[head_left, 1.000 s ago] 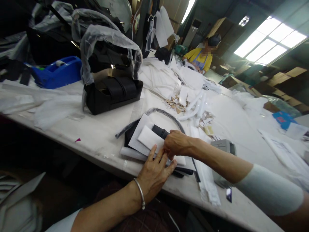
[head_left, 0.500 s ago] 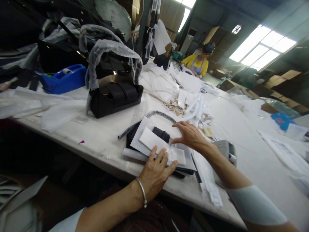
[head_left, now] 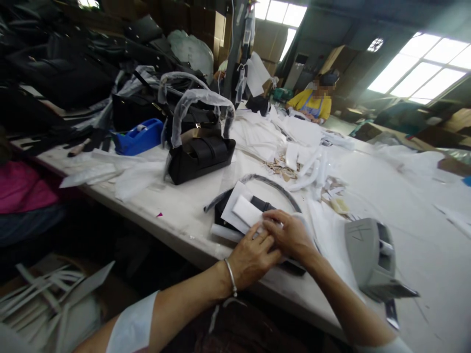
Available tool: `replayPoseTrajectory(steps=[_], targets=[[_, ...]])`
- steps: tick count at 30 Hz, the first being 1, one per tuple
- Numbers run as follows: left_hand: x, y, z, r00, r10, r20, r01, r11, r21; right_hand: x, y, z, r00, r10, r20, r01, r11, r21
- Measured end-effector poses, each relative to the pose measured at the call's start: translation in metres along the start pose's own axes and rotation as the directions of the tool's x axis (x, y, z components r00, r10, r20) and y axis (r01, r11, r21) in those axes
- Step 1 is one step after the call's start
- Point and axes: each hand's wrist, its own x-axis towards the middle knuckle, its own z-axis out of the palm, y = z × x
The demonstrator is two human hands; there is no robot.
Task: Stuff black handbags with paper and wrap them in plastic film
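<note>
A black handbag (head_left: 218, 218) lies flat at the table's near edge, its wrapped handle (head_left: 283, 184) looping away from me. On it rest a white sheet (head_left: 230, 208) and a thick white foam strip (head_left: 247, 210), beside a black strap (head_left: 260, 203). My left hand (head_left: 253, 257) lies over the near part of the strip, fingers stretched and a little apart. Against its fingertips, my right hand (head_left: 290, 235) is closed with fingers and thumb drawn together. What it pinches is hidden. A silver bangle circles my left wrist.
A finished-looking black handbag (head_left: 202, 157) stands upright behind left, beside a blue tape dispenser (head_left: 142, 137). A grey dispenser (head_left: 364, 255) stands to the right. White wrapping sheets (head_left: 257, 135) and paper scraps lie beyond. Across the table sits a person in yellow (head_left: 312, 104).
My right hand has come down from above the foam strip to meet my left fingers, and has closed. The view has shifted left, showing more black bags and the grey dispenser.
</note>
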Motion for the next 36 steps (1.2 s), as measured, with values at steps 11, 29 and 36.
replayPoseTrajectory(steps=[11, 29, 36], targets=[[-0.057, -0.097, -0.063, 0.978, -0.185, 0.102, 0.183, 0.983, 0.022, 0.0, -0.018, 0.019, 1.0, -0.026, 0.017, 0.028, 0.99, -0.139], [-0.01, -0.121, -0.073, 0.721, -0.654, 0.23, 0.686, 0.626, -0.37, -0.012, -0.025, 0.045, 0.991, -0.063, -0.12, 0.045, 0.989, -0.144], [0.028, -0.141, -0.056, 0.682, -0.626, 0.379, 0.727, 0.524, -0.443, -0.014, -0.025, 0.047, 0.983, -0.061, -0.176, 0.042, 0.993, -0.107]])
